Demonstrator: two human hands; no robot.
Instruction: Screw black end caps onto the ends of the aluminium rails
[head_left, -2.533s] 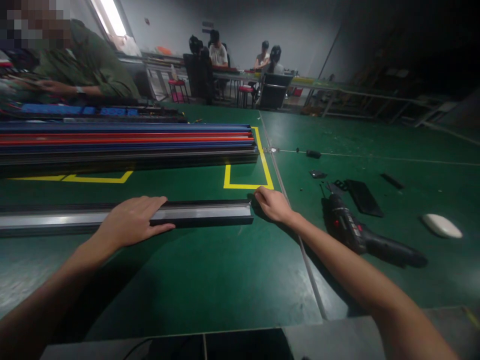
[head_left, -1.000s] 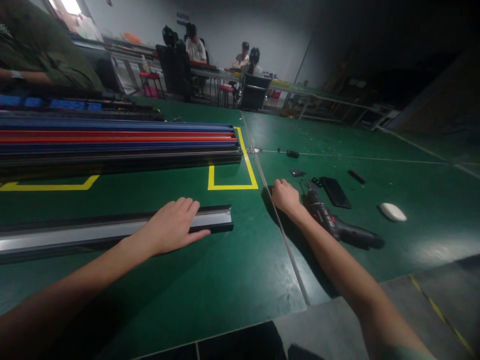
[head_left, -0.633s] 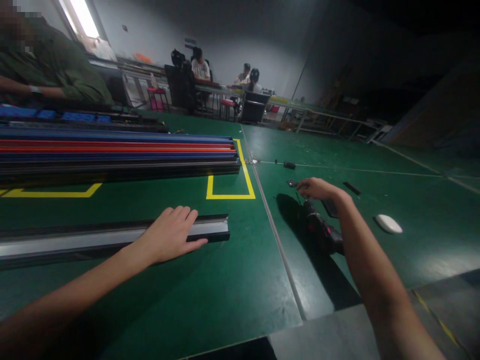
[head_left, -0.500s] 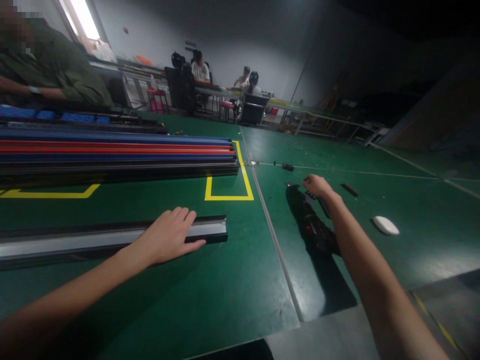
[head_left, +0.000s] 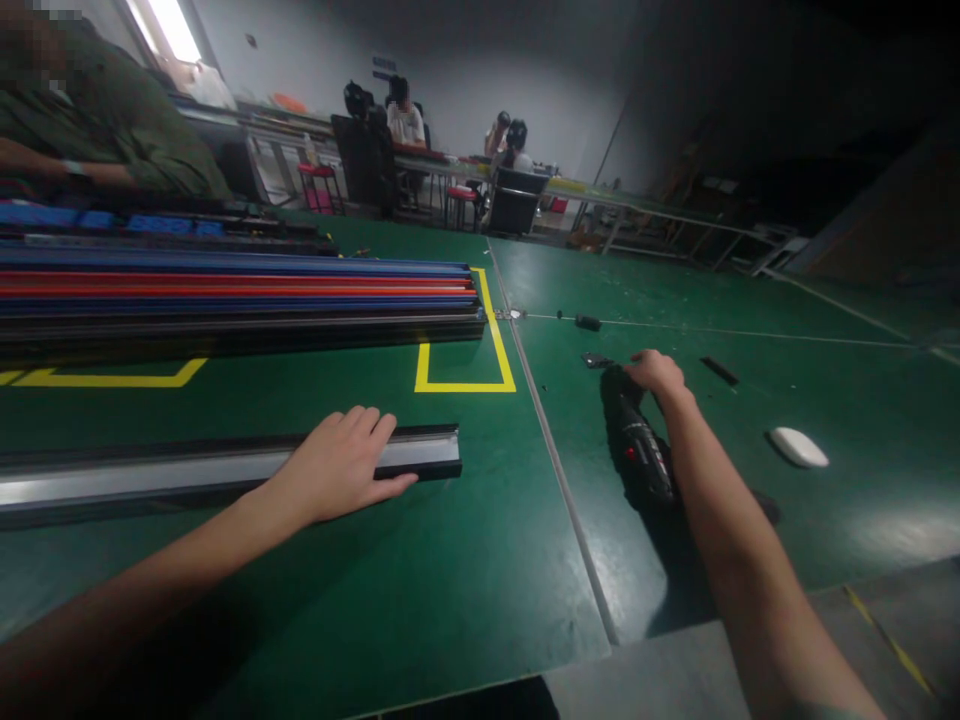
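My left hand lies over a long dark channel-shaped profile with a pale inner face, near its right end. Its fingers reach over the far edge and the thumb rests along the near side. My right hand is low over the table at the far end of a black power tool with a red button, its fingers bent together. What they pinch, if anything, is hidden. Just left of those fingertips is a small dark flat piece. My right forearm covers part of the tool.
Long blue, red and black profiles lie stacked at the left. Yellow tape marks the green table. A white rounded object, a dark strip and a black cylinder lie rightward. A person in a green sleeve sits opposite.
The view has shifted a little, moving most of the scene rightward and up. My left hand stays on the profile; my right hand stays beside the power tool's far end.
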